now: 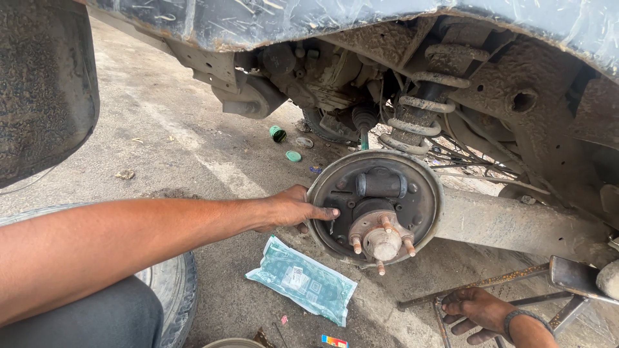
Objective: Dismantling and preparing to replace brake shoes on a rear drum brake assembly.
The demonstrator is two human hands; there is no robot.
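Observation:
My left hand [293,207] grips the left rim of a round, dark brake backing plate [420,193]; the thumb lies on the plate's front face and the fingers are hidden behind it. A rusty wheel hub [382,242] with several studs sticks out of the plate's middle, below a wheel cylinder [382,183]. My right hand [478,310], with a band at the wrist, rests flat on the ground at the lower right, fingers spread over a thin metal frame [496,280]. It holds nothing.
A green-and-white plastic packet [302,281] lies on the concrete below the plate. A tyre [179,298] lies at the lower left, and another [39,84] at the upper left. Coil spring [418,108], axle beam [509,224] and car body surround the plate. Small green caps [278,134] lie beyond.

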